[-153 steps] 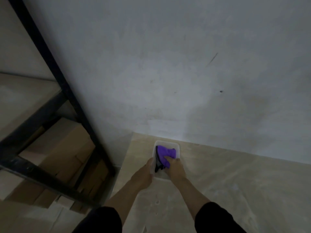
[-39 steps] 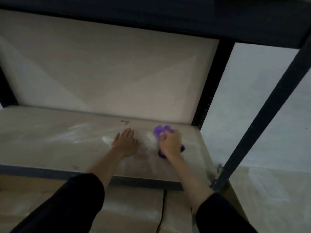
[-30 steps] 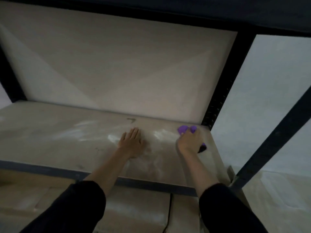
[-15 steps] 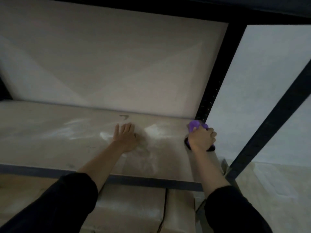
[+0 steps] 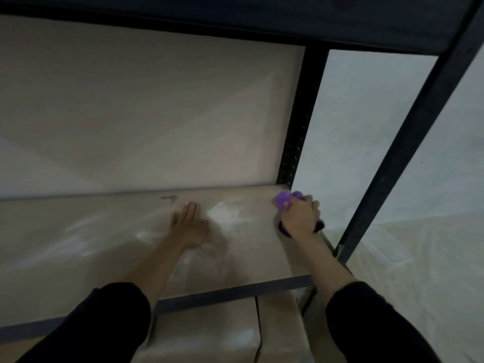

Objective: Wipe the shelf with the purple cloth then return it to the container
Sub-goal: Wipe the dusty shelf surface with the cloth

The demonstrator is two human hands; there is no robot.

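My right hand [image 5: 300, 217] presses the bunched purple cloth [image 5: 284, 200] onto the pale shelf board [image 5: 104, 231] at its far right end, close to the back right post. Most of the cloth is under my fingers; purple shows at the fingertips and a dark bit near my wrist. My left hand [image 5: 189, 225] lies flat on the board near its middle, fingers together, holding nothing. The container is out of view.
Black metal uprights stand at the back right [image 5: 301, 121] and front right [image 5: 408, 142] of the rack, with a dark upper shelf [image 5: 235, 19] overhead. Cardboard boxes [image 5: 209, 334] sit under the board. A pale floor [image 5: 419, 258] lies to the right.
Over the last second my right hand slid the cloth rightward along the board to its right end. My left hand stayed planted. Five seconds ago both hands were at the container on the floor.
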